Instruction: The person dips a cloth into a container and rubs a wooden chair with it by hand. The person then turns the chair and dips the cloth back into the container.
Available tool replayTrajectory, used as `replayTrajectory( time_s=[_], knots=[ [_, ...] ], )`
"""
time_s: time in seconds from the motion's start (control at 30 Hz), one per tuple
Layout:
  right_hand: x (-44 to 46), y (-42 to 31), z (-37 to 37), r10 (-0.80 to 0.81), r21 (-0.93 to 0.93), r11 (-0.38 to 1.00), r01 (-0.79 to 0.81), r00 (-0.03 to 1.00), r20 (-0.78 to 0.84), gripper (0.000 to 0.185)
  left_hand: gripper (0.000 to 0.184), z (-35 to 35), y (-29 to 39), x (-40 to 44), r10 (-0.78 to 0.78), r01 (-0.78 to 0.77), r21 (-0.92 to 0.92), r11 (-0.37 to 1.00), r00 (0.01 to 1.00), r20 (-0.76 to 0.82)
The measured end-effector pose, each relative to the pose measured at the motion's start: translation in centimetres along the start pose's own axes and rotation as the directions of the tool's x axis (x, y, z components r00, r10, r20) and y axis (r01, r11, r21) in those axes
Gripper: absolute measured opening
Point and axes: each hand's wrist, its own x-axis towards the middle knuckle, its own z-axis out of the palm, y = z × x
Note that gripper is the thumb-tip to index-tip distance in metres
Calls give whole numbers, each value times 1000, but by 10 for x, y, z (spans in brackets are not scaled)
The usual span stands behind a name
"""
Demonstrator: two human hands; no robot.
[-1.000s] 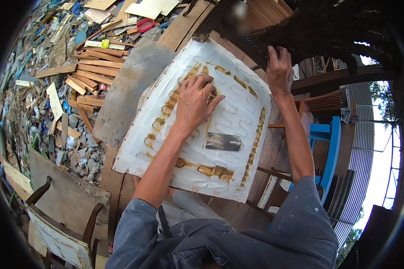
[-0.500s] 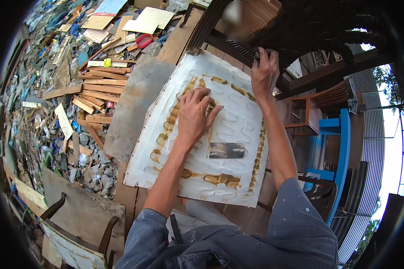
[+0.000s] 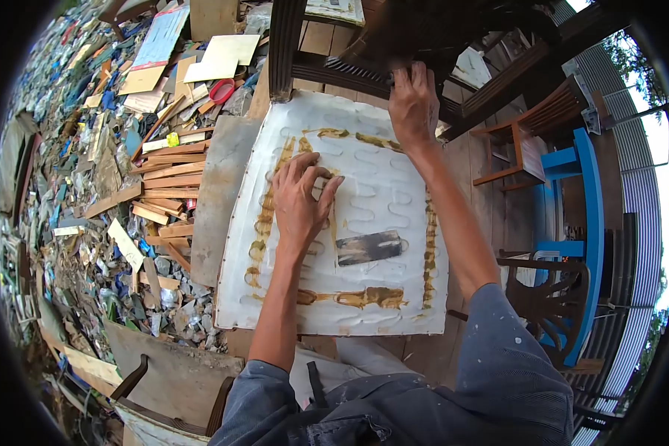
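Note:
A white padded chair seat (image 3: 364, 186) with brown stains and raised wavy lines fills the middle of the view. My left hand (image 3: 303, 197) rests on its left part, fingers curled and thumb spread, with nothing visible in it. On the seat's lower middle lies a flat dark grey piece (image 3: 369, 247). Above the seat's back edge, my right hand (image 3: 414, 100) has its fingers pressed together at the dark carved chair back (image 3: 334, 70). A small dark thing shows at its fingertips, too small to make out.
Wooden slats (image 3: 175, 178), rubble (image 3: 156, 305) and board pieces cover the left side. A grey board (image 3: 221, 193) borders the seat. Rightward stand a blue wooden frame (image 3: 591, 245) and brown chairs (image 3: 526, 152). Another chair (image 3: 167, 416) is at the lower left.
The view has turned, so the seat appears straighter and the scene is shifted. My right hand has moved left along the chair back. My left hand stays on the seat.

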Motion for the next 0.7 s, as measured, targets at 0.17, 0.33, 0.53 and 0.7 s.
replayTrajectory(
  time_s=[0.17, 0.33, 0.53, 0.7],
  knots=[
    [-29, 33, -15, 70, -25, 997, -69, 997, 19, 31, 19, -2, 2, 0, -11, 11, -3, 1000, 1000, 3],
    [-47, 39, -29, 264, 89, 959, -270, 961, 78, 33, 20, 1, -2, 0, 0, 0, -10, 1000, 1000, -6],
    [-36, 34, -33, 415, 232, 882, -410, 909, 32, 29, 18, 0, 1, 2, 24, -24, 36, 999, 1000, 0],
    [-31, 23, -12, 315, 144, 942, -304, 947, -63, 32, 20, 1, 4, 1, 46, -47, 83, 995, 999, 17]
  ],
)
